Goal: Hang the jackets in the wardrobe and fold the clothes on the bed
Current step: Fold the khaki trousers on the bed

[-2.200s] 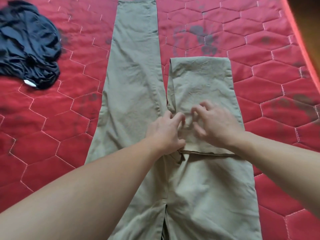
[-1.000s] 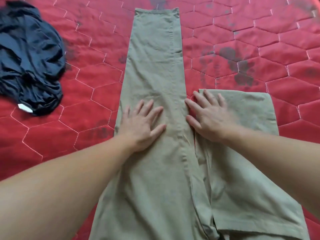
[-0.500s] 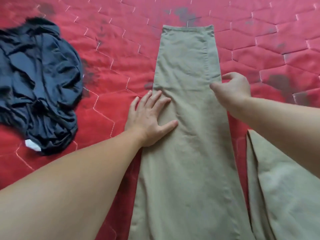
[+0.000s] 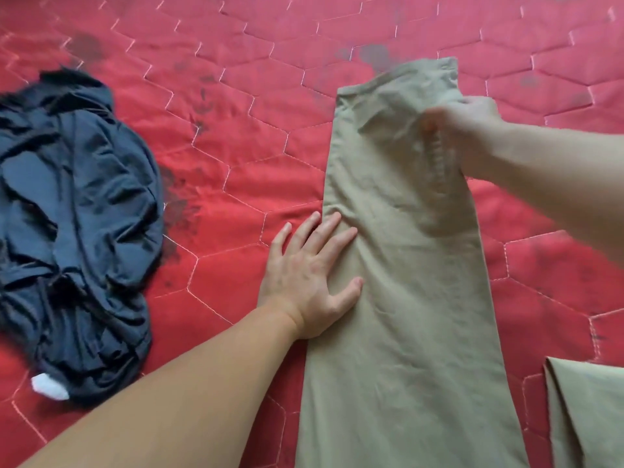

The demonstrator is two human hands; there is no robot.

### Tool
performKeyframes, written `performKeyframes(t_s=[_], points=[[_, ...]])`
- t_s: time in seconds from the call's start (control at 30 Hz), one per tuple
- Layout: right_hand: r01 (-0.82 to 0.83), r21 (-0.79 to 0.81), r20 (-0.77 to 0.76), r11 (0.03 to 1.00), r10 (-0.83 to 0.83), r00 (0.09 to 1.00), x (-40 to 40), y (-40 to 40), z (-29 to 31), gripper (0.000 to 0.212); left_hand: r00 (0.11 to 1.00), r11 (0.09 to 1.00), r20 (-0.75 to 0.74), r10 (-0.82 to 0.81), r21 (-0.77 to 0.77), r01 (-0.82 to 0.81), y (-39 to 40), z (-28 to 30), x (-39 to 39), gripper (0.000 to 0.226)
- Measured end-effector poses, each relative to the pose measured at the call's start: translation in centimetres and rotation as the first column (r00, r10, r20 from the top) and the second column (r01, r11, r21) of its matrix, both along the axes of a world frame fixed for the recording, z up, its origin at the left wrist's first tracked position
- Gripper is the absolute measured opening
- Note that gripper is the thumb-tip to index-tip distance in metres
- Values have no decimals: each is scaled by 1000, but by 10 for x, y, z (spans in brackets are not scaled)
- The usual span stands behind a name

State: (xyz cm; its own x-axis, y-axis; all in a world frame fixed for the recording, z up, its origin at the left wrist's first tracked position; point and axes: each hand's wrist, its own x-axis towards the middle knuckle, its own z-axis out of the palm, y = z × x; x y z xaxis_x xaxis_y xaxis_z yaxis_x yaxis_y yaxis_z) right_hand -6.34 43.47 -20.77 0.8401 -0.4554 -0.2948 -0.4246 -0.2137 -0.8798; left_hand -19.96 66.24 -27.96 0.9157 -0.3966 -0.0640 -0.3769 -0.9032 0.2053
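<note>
The right hand (image 4: pixel 472 130) is gripping the far end of the khaki trouser leg (image 4: pixel 405 265), its fingers curled round the cloth near the hem and raising that corner off the bed (image 4: pixel 236 79); the hand is blurred. The left hand (image 4: pixel 310 282) is lying flat with straight, spread fingers (image 4: pixel 324 231), pressing the leg's left edge midway down. A crumpled dark garment (image 4: pixel 74 214) is lying well apart on the left of the red quilted cover.
</note>
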Motion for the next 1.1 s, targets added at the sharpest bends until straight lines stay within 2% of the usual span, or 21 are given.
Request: performKeyframes(t_s=[0.13, 0.2, 0.27, 0.3, 0.37, 0.47, 0.53, 0.6, 0.67, 0.8, 0.9, 0.97, 1.03, 1.1], points=[[-174, -135, 122, 976, 190, 974, -23, 17, 30, 5, 1000, 998, 10, -9, -55, 10, -2, 0, -1, 73], [-211, -249, 207, 945, 264, 942, -52, 31, 37, 9, 1000, 996, 25, -2, -88, 4, -1, -2, 1, 75], [-232, -269, 270, 935, 304, 914, -95, 37, 34, 16, 999, 995, 46, 3, -97, 2, -1, -4, 1, 76], [-253, -296, 270, 921, 335, 903, -119, 33, 32, 22, 999, 996, 53, 3, -87, 2, -2, -4, 2, 74], [-351, -406, 160, 843, 444, 881, -166, 20, 24, 28, 996, 996, 78, 30, -87, -23, 7, -7, -7, 66], [-533, -485, 7, 693, 613, 790, -232, 1, 2, 23, 997, 990, 61, 53, -136, -44, 27, -7, -47, 64], [-493, -445, -6, 748, 547, 837, -273, -2, -14, 24, 996, 994, 37, 81, -77, -78, 41, -5, -81, 65], [-363, -416, 10, 834, 403, 915, -306, 2, -25, 21, 991, 987, -4, 133, -90, -133, 51, -1, -120, 55], [-267, -388, 16, 882, 296, 955, -331, 4, -28, 23, 976, 954, -111, 186, -216, -206, 51, 10, -162, 50], [-183, -155, 72, 971, 195, 978, -366, 18, -5, 24, 898, 789, -312, 310, -442, -426, 30, 40, -214, 50], [-209, -174, 54, 962, 221, 974, -386, 22, 14, 29, 755, 603, -569, 325, -491, -629, 10, 62, -228, 42], [-216, -173, 50, 961, 228, 972, -397, 21, 31, 27, 696, 569, -600, 394, -436, -697, 5, 70, -235, 54], [-234, -4, 42, 972, 234, 971, -408, 20, 43, 24, 591, 503, -678, 437, -361, -786, 2, 75, -242, 56], [-208, 300, -32, 931, 228, 973, -424, 24, 49, 21, 432, 391, -816, 383, -281, -876, 2, 80, -253, 63]])
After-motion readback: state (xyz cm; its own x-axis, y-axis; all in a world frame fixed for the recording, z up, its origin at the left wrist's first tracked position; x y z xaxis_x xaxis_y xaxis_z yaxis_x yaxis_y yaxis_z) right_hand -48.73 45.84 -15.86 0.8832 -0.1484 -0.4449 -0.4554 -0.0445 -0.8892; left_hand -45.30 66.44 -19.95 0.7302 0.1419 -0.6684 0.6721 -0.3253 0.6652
